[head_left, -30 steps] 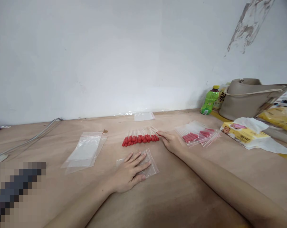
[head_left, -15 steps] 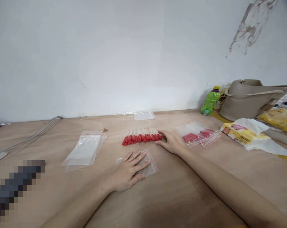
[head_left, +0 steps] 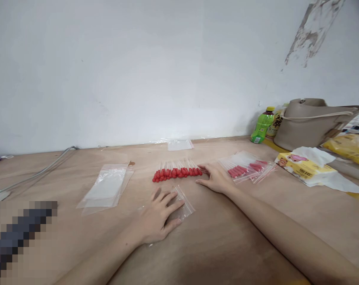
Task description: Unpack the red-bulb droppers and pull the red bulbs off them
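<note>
My left hand (head_left: 160, 215) lies over a clear zip bag (head_left: 187, 206), its fingers spread. Most of the bag is hidden beneath the palm, with its zip edge showing to the right. Beyond it, a row of red-tipped clear sticks (head_left: 176, 173) lies side by side, tips facing me. At the row's right end rests my right hand (head_left: 215, 178), thumb and forefinger apart around the last tips. Whether the forefinger touches them I cannot tell. To its right lie filled zip bags (head_left: 245, 168) with similar red-ended sticks inside.
Flat zip bags (head_left: 108, 184) lie at the left, and another flat bag (head_left: 179, 145) is near the wall. A grey cable (head_left: 45, 168) crosses the left side. On the right stand a green bottle (head_left: 262, 124), a beige bag (head_left: 304, 122) and a yellow tissue pack (head_left: 304, 168).
My left hand has slid slightly towards me and left, and the zip bag has shifted with it. The right hand and the row of sticks look almost unchanged.
</note>
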Demonstrator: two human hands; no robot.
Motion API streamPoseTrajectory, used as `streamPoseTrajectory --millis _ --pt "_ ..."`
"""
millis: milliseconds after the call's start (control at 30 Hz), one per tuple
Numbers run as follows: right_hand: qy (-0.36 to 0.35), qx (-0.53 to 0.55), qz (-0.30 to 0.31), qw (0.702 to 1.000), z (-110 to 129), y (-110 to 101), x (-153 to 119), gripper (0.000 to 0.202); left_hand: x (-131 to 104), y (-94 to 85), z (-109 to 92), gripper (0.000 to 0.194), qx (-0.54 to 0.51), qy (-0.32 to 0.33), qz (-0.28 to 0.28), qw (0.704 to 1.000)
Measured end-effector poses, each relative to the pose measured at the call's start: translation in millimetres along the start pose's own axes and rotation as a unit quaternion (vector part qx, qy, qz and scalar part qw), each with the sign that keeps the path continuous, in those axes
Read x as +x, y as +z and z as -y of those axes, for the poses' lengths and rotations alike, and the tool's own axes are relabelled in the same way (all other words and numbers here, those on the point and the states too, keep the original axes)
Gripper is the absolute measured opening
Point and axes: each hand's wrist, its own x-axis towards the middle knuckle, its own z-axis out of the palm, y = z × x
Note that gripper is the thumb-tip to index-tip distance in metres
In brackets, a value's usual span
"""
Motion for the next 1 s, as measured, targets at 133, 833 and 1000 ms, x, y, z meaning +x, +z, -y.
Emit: streamPoseTrajectory --millis 133,833,1000 --pt "0.034 -0.043 -0.024 0.998 13.4 -5.1 -2.8 0.053 5.3 -2.3 4.3 0.037 -0.055 -0.093 -0.087 0.990" --pt "0.301 -0.475 0.037 0.826 1.9 -46.5 3.8 0.028 -8.4 -49.8 67.0 0.021 -0.202 -0.284 -0.201 0.915" --pt "0.276 -0.491 0.010 0.827 -1.3 -46.1 2.6 0.028 -40.3 -83.6 132.7 0.016 -0.064 -0.456 -0.227 0.858"
